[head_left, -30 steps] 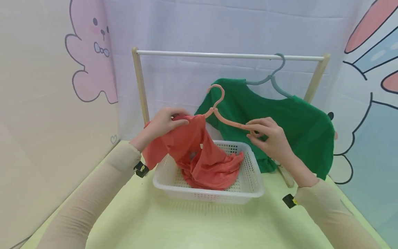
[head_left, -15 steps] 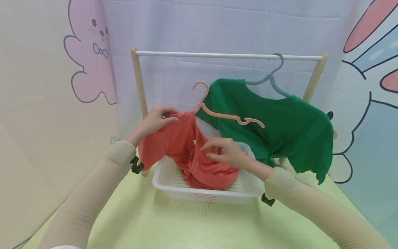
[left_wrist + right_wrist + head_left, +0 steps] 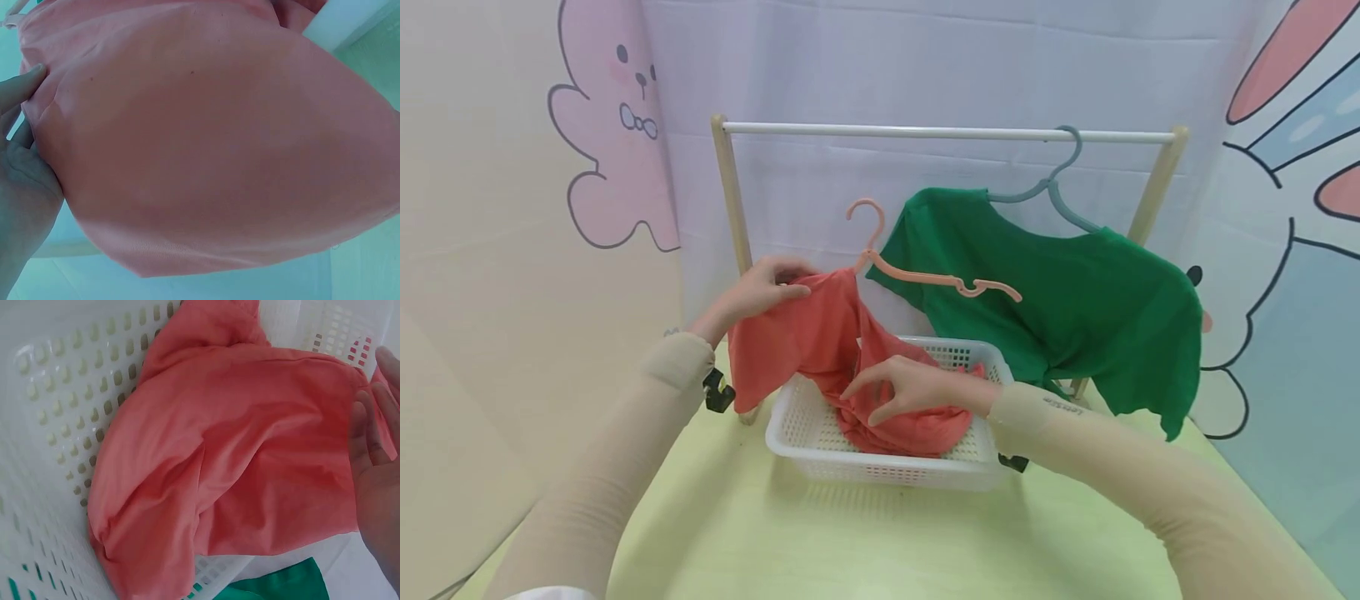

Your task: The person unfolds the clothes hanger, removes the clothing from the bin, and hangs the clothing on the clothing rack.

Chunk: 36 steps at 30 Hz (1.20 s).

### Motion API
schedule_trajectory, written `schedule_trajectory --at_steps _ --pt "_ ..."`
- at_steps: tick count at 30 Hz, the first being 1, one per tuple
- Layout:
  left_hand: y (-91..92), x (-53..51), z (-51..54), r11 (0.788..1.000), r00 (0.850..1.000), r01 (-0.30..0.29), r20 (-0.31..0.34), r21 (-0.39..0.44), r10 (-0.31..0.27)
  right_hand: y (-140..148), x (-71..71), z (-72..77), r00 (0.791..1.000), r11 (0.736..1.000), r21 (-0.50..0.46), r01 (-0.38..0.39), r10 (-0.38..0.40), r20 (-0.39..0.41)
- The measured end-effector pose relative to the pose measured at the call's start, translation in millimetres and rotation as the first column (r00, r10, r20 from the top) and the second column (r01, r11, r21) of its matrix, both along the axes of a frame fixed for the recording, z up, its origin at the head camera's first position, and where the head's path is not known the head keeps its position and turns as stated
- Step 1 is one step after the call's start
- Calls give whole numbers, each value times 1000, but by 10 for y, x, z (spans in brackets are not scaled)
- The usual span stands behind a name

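My left hand (image 3: 765,287) grips the shoulder of a red shirt (image 3: 820,321), its thumb lying over the cloth (image 3: 206,137). One arm of a peach-coloured plastic hanger (image 3: 917,277) goes inside that shoulder, hidden by the fabric. The hanger's hook points up, and its other arm sticks out bare to the right. The shirt's lower part lies bunched in a white plastic basket (image 3: 895,468). My right hand (image 3: 917,387) is over the bunched part, fingers and thumb apart. In the right wrist view its fingers are beside the shirt's edge; contact is unclear.
Behind the basket stands a rack with a white bar (image 3: 887,130) and wooden legs. A green shirt (image 3: 1000,275) hangs from it at the right on a grey-green hanger (image 3: 1070,215). The pale yellow tabletop (image 3: 850,542) extends in front.
My right hand has let go of the hanger's bare arm and moved left and down to the bunched shirt. The left hand, shirt shoulder and hanger have shifted left.
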<state>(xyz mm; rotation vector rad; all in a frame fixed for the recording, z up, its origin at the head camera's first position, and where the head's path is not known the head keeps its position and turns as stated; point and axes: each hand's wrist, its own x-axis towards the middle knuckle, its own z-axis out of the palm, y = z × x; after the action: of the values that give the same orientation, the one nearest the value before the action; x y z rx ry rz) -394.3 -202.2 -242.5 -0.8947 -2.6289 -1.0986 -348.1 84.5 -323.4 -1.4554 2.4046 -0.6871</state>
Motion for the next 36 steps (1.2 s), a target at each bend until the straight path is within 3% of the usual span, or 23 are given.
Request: schedule_trajectory --at_steps 4,9,17,22,30,36 --pt "-80 -23 -25 1000 1000 9 29 22 -10 -19 -53 -18 1000 997 74 16 -15 -18" --pt "-176 -14 -58 998 1000 8 28 56 -10 27 -116 -38 997 993 99 67 -63 -41" --pt "-359 40 -107 993 998 -61 24 100 59 175 -149 14 985 979 110 174 -173 -26" --pt "-491 94 -142 990 996 -87 41 108 83 339 -185 100 975 972 74 221 -219 -40" --pt "-599 129 -212 986 992 -113 61 122 107 664 -236 292 961 970 2 242 -240 -138" --pt "-597 162 -242 992 996 -84 38 98 81 921 -245 439 953 965 -74 252 -260 -153"
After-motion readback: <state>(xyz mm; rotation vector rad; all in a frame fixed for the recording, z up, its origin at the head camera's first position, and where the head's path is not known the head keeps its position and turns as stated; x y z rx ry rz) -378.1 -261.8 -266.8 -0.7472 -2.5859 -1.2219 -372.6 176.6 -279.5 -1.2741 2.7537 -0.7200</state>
